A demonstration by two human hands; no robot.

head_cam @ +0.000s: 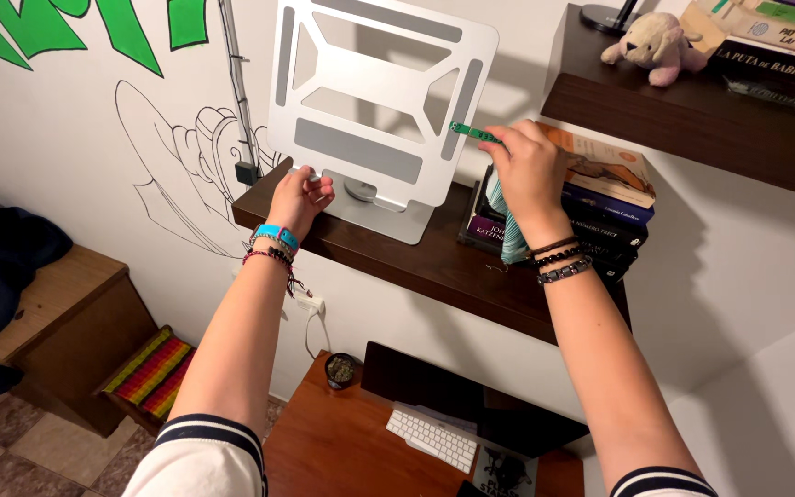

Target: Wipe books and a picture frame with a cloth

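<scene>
Silver laptop stand (374, 101) is set upright on the dark wall shelf (434, 267). Its base is gripped by the left hand (301, 198); a teal cloth (511, 235) is clenched in the right hand (528, 166) against its edge. Wiping is best done with the base steadied.

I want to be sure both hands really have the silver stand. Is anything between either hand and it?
Nothing visible. The left hand grips the base of the silver stand on the dark shelf. The right hand presses a green cloth to its right edge.
</scene>
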